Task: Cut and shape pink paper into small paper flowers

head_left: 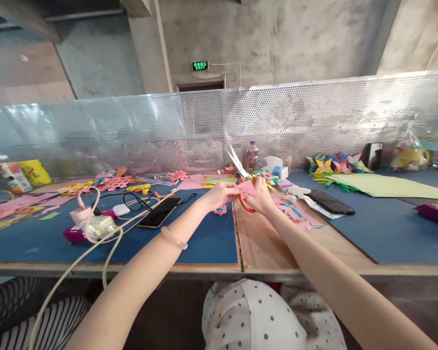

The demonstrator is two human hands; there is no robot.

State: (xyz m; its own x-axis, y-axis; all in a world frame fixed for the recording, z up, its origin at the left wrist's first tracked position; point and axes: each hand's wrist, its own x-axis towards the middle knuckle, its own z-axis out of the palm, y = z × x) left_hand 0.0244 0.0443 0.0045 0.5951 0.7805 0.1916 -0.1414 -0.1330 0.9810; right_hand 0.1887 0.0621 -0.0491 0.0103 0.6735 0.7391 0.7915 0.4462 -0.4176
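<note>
Above the middle of the table, my right hand [262, 198] is closed around scissors [237, 161] with orange handles. Their blades stand apart and point up and away to the left. My left hand [221, 195], fingers pinched, holds the edge of a small piece of pink paper [248, 187]. The paper lies between both hands, close to the scissor handles, and my fingers partly cover it. Just below my left hand, a small pink and blue paper piece [220, 210] rests on the blue mat. Pink and blue paper scraps [298, 214] lie to the right of my right hand.
A black phone [159, 212] and a power strip [95, 228] with trailing cables are at left. Another dark phone [330, 201] lies at right, near green paper sheets [390, 185] and folded paper stars [339, 164]. Behind stand a bottle [252, 154] and a perforated metal screen [138, 131].
</note>
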